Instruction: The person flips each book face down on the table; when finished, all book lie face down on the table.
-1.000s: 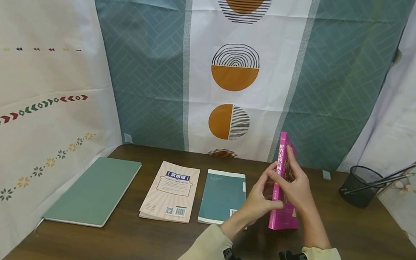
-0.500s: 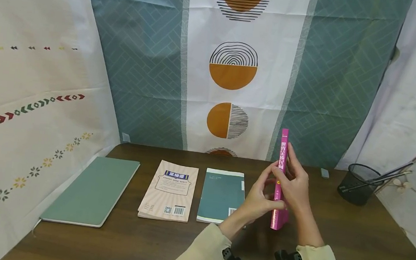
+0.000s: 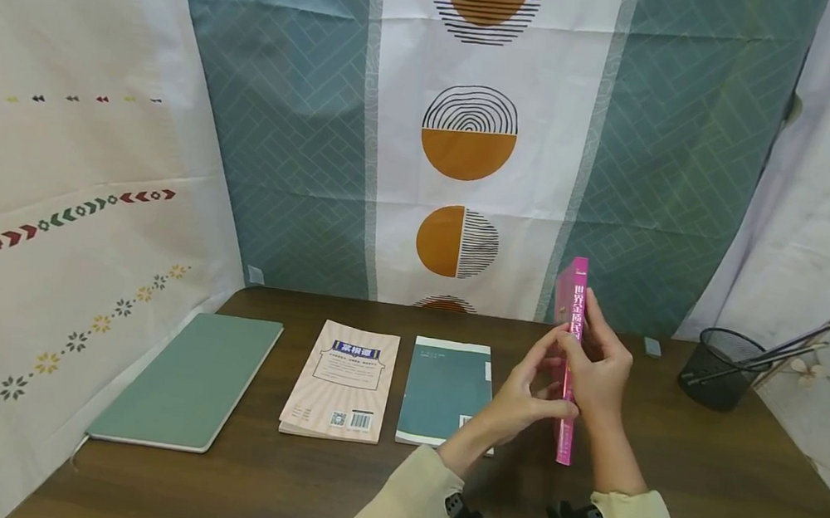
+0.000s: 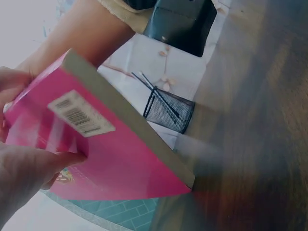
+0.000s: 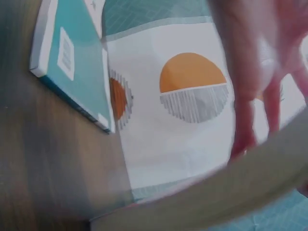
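A pink book stands upright on its lower edge on the dark wooden table, spine toward me. My left hand pinches it from the left at mid-height. My right hand grips it from the right, fingers curled over the spine. In the left wrist view the pink book shows its back cover with a barcode, my left hand's thumb pressed on it. The right wrist view shows blurred fingers over the book's page edge.
Left of the hands lie a teal book, a beige book and a green notebook. A black mesh pen holder stands at the right rear, a small eraser near it. Patterned curtains close in the back and both sides.
The pink book has turned from showing part of its cover to standing spine-on, more upright, and shifted slightly right. Both hands stayed on it.
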### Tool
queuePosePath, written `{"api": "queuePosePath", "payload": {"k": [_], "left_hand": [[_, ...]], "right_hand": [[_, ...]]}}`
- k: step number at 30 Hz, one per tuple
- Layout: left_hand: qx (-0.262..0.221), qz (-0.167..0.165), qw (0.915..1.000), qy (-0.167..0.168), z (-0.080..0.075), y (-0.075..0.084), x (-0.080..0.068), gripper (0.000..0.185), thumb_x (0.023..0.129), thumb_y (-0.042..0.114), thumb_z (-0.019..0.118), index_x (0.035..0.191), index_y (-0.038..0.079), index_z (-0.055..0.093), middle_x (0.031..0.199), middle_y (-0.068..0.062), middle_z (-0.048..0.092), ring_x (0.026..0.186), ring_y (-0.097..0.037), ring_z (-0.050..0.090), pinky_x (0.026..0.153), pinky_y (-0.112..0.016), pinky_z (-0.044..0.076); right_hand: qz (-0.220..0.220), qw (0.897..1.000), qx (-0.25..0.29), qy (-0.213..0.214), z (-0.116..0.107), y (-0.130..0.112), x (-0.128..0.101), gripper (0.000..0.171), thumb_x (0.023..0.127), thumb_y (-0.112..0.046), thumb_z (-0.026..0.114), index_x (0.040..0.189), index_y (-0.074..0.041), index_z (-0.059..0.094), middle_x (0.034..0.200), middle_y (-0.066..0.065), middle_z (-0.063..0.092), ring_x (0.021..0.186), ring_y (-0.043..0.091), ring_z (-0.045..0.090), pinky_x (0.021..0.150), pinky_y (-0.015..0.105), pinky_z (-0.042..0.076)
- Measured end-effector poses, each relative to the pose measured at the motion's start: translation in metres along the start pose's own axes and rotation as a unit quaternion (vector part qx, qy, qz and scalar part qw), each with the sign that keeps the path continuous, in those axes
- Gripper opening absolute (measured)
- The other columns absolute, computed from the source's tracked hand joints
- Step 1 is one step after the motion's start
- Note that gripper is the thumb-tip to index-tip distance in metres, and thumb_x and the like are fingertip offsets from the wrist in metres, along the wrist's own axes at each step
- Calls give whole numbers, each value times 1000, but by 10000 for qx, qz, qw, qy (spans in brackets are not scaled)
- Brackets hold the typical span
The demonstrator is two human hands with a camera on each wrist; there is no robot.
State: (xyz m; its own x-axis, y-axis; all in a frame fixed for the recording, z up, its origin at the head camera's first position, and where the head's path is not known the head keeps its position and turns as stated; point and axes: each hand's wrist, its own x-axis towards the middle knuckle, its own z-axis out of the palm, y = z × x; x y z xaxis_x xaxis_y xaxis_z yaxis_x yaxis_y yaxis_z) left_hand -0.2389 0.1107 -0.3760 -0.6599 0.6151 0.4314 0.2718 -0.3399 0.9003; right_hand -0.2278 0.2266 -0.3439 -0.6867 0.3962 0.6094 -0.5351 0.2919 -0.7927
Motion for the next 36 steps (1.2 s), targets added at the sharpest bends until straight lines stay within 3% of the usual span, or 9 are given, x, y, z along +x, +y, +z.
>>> {"api": "queuePosePath", "payload": {"k": [8, 10, 12, 15, 17, 23, 26, 32, 36], "left_hand": [[-431, -52, 9990, 103, 1, -2, 4, 73, 87, 3, 43, 156, 12, 21, 161, -13, 24, 128, -22, 37, 115, -46, 36], [-598, -86, 9980, 198, 1, -3, 5, 70, 89, 1, 42, 155, 10, 24, 158, -16, 27, 129, -28, 37, 116, -51, 34], [-569, -163, 9975, 383, 1, -7, 7, 65, 90, -1, 43, 153, 9, 30, 154, -19, 34, 129, -27, 40, 115, -46, 36], [-483, -418, 9954, 708, 0, -17, 8, 60, 92, -1, 48, 150, 12, 39, 146, -20, 43, 125, -22, 44, 111, -39, 41], [-423, -762, 9927, 840, -3, -26, 9, 58, 95, 3, 51, 150, 18, 40, 146, -16, 45, 124, -18, 46, 111, -38, 42], [-669, -1581, 9787, 1123, -15, -48, 6, 56, 100, 24, 53, 152, 30, 34, 153, -12, 39, 133, -29, 47, 109, -57, 40], [-940, -1679, 9744, 1166, -22, -54, 4, 60, 98, 30, 55, 153, 32, 31, 154, -15, 36, 135, -32, 45, 106, -59, 42], [-1097, -1671, 9743, 1035, -30, -53, 5, 65, 94, 34, 61, 152, 36, 32, 137, -16, 55, 112, -20, 62, 94, -51, 53], [-1052, -1560, 9758, 1117, -33, -52, 5, 63, 93, 28, 64, 149, 34, 37, 128, -15, 61, 102, -15, 65, 88, -47, 56]], "right_hand": [[-66, 9999, -72, 101, -2, -5, 2, 53, 92, -1, 58, 142, -20, 51, 140, 11, 55, 109, -11, 59, 87, 10, 48], [-69, 9997, -116, 227, -1, -6, 2, 53, 92, -1, 59, 141, -20, 51, 139, 10, 56, 109, -11, 58, 87, 11, 48], [-63, 9993, -114, 365, -1, -8, 2, 53, 91, 0, 58, 140, -18, 52, 138, 10, 56, 108, -11, 59, 88, 11, 48], [-34, 9986, -77, 526, -1, -9, 3, 52, 90, 0, 58, 139, -17, 54, 137, 11, 57, 105, -10, 60, 87, 12, 48], [31, 9984, -72, 559, -1, -11, 2, 52, 91, -1, 58, 139, -18, 53, 137, 11, 57, 105, -10, 60, 87, 13, 48], [108, 9989, -84, 452, -2, -15, -1, 51, 92, -4, 58, 141, -18, 51, 139, 9, 56, 100, -12, 62, 81, 11, 50], [74, 9988, 6, 480, -4, -20, -1, 51, 92, -5, 59, 140, -19, 52, 138, 10, 57, 96, -12, 64, 80, 10, 50], [63, 9975, 268, 647, -8, -32, 0, 49, 91, -5, 61, 138, -18, 55, 135, 9, 60, 96, -10, 66, 78, 11, 52], [79, 9970, 341, 693, -11, -35, 1, 48, 91, -4, 61, 137, -18, 56, 133, 6, 62, 93, -8, 68, 75, 12, 53]]}}
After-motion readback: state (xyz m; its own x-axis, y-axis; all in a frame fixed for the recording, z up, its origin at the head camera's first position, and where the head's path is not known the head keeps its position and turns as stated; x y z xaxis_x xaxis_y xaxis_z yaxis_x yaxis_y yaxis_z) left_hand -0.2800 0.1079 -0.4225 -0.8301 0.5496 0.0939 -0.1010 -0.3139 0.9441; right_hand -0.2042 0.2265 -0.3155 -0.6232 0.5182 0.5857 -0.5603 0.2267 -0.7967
